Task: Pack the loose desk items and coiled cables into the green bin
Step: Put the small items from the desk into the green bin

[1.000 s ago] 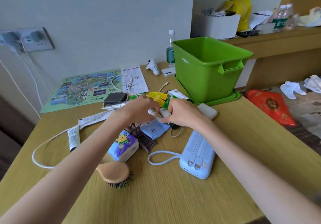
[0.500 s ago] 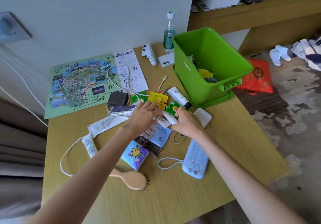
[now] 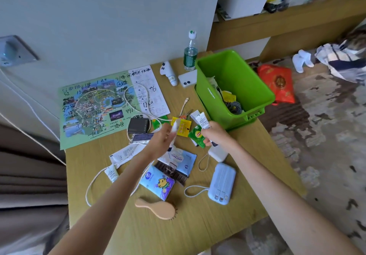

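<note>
On the head camera I have both hands raised over the middle of the wooden desk (image 3: 198, 225). My left hand (image 3: 161, 139) is curled round a small white tube (image 3: 175, 125), which it holds upright. My right hand (image 3: 215, 134) is closed on a white cream tube (image 3: 202, 119), with a green tea sachet (image 3: 197, 136) pinched against it.

The green bin (image 3: 245, 76) stands at 1 o'clock from my hands, at the desk's far right corner. A grey coiled cable (image 3: 234, 106) and a yellow packet (image 3: 228, 96) lie inside.

Loose items lie all around:
- a yellow sachet (image 3: 184, 129) between the hands
- a black wallet (image 3: 138, 125) at 9 o'clock
- a blue power bank (image 3: 222, 183) at 5 o'clock
- a tissue pack (image 3: 158, 183) and a wooden hairbrush (image 3: 158, 208) at 6 o'clock
- a white cable (image 3: 128, 98) looping over the map (image 3: 89, 106) at 10 o'clock
</note>
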`<action>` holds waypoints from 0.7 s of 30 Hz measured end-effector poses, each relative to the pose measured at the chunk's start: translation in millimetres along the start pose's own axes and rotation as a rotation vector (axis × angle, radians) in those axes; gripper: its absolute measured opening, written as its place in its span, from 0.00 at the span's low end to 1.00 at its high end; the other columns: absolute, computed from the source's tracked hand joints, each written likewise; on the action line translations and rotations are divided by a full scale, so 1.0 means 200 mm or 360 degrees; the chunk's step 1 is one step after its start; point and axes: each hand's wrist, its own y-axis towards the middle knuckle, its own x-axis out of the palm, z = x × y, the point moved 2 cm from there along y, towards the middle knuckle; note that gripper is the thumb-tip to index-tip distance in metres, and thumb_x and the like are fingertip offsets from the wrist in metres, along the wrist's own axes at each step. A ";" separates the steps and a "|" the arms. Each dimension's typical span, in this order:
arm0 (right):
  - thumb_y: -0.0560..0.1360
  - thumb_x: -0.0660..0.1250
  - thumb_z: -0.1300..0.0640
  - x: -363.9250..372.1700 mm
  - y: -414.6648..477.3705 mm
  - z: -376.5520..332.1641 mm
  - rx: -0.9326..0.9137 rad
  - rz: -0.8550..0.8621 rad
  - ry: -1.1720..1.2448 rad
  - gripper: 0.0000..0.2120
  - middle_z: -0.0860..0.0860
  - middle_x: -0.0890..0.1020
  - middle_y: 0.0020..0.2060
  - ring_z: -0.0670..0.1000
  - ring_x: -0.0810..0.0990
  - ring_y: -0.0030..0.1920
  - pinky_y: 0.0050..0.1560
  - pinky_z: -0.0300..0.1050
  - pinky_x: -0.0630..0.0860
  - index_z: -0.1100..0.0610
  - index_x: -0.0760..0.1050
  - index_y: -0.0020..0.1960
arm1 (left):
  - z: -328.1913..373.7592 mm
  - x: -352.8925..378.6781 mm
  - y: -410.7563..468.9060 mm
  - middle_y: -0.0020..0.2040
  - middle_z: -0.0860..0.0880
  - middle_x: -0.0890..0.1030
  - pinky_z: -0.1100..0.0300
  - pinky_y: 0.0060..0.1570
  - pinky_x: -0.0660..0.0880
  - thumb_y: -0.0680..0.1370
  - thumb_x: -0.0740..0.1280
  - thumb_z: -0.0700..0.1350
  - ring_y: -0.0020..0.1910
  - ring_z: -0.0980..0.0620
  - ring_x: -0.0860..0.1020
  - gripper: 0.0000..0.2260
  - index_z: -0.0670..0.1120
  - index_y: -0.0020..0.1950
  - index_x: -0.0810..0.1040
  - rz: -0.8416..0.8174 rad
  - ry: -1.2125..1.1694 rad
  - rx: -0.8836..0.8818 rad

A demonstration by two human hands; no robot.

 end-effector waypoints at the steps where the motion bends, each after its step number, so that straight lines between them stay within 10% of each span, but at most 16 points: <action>1: 0.74 0.63 0.63 0.00 0.03 -0.01 -0.0018 0.0053 -0.0022 0.05 0.53 0.75 0.38 0.51 0.75 0.34 0.34 0.43 0.74 0.59 0.71 0.50 | 0.00 -0.01 0.01 0.37 0.50 0.72 0.64 0.34 0.70 0.83 0.56 0.45 0.33 0.54 0.73 0.07 0.41 0.51 0.65 0.0049 -0.0114 -0.0085; 8: 0.75 0.69 0.48 -0.02 0.22 -0.03 -0.0279 0.0496 -0.0701 0.16 0.55 0.81 0.35 0.56 0.77 0.34 0.31 0.42 0.67 0.58 0.74 0.36 | -0.16 -0.13 0.08 0.40 0.46 0.76 0.52 0.40 0.70 0.81 0.61 0.45 0.38 0.46 0.74 0.10 0.40 0.56 0.65 0.0247 -0.0217 -0.0543; 14: 0.76 0.68 0.50 0.06 0.33 -0.06 -0.0410 0.0609 -0.1355 0.17 0.55 0.77 0.56 0.57 0.83 0.47 0.39 0.49 0.77 0.59 0.72 0.60 | -0.29 -0.24 0.10 0.48 0.48 0.82 0.54 0.41 0.75 0.71 0.74 0.51 0.47 0.45 0.80 0.21 0.48 0.61 0.73 0.0032 0.0504 -0.0547; 21: 0.77 0.68 0.53 0.07 0.38 -0.02 -0.0330 0.0557 -0.1540 0.13 0.53 0.77 0.56 0.53 0.83 0.47 0.37 0.44 0.74 0.58 0.72 0.57 | -0.34 -0.23 0.12 0.68 0.51 0.74 0.49 0.57 0.76 0.69 0.74 0.57 0.62 0.48 0.76 0.35 0.54 0.73 0.66 -0.0298 0.0882 -0.0493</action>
